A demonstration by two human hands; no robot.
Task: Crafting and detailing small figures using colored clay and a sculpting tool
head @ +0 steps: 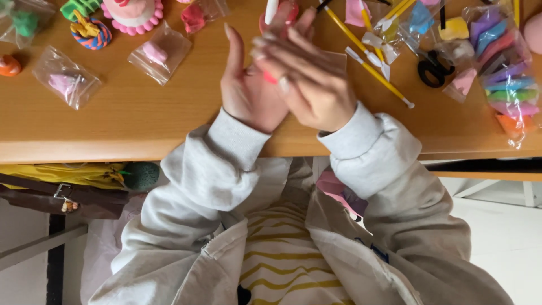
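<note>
My left hand [244, 90] is held flat and upright above the wooden table [141, 121], palm toward the right. My right hand [307, 76] lies across it, palms pressed together. A small piece of red clay [270, 78] peeks out between the two palms. Both sleeves are pale grey. Just beyond my fingertips lie a white-handled tool [271, 10] and a reddish lump of clay [288, 11].
Small clear bags of pink clay [159, 52], [65, 83] lie at the left. A pink cake-like clay model [132, 14] and a striped clay figure [90, 31] stand at the back left. Yellow modelling tools [367, 53], black scissors [433, 69] and a bag of coloured clay strips [505, 73] lie right.
</note>
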